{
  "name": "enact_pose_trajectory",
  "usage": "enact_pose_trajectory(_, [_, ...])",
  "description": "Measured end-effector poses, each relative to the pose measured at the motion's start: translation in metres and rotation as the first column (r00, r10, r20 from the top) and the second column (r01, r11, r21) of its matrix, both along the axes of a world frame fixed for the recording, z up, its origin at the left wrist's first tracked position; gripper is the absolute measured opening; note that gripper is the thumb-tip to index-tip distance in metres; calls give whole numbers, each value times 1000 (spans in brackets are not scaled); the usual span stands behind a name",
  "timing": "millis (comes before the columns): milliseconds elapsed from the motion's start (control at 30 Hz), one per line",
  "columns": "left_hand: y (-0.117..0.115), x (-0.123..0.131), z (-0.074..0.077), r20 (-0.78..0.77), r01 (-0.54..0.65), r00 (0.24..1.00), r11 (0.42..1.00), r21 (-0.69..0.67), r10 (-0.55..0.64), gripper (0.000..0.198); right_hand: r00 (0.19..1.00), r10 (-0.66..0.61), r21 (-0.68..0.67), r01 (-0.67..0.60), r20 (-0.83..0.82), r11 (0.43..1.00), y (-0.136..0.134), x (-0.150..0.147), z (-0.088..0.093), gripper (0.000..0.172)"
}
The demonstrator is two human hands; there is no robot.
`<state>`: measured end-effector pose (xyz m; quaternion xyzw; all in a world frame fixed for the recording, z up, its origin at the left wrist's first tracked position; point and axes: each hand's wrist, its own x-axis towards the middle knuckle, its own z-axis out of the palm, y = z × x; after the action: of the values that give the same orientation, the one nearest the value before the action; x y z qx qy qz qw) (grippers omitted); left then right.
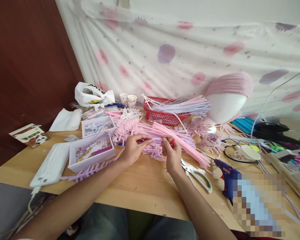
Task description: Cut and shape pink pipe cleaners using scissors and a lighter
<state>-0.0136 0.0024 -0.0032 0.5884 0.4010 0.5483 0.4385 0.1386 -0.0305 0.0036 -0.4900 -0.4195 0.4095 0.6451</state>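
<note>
Both my hands work over a heap of pink pipe cleaners (165,133) on a wooden table (140,183). My left hand (133,148) is curled, its fingers pinching a pink pipe cleaner near the heap. My right hand (172,151) is closed around a small red object (172,141) together with pink strands. A pair of pale green scissors (198,175) lies just right of my right wrist. A blue glue gun (226,175) rests further right.
White trays of beads (92,151) and a white flat box (50,165) sit at left. A red basket (162,115) with pale pipe cleaners and a foam head (227,101) wrapped in pink stand behind. Cups, cables and a black tool crowd the right side.
</note>
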Motion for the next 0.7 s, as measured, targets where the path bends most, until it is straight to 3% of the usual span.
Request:
enact_pose_trajectory(267, [-1,1,2,41,47,998,998,-53,-44,24,990,-39,92,26,132,995,2,3,-6,28])
enact_pose_trajectory(700, [1,1,6,21,98,995,991,-88,-97,23,964,-79,117,50,254,992,1,3,-1,42])
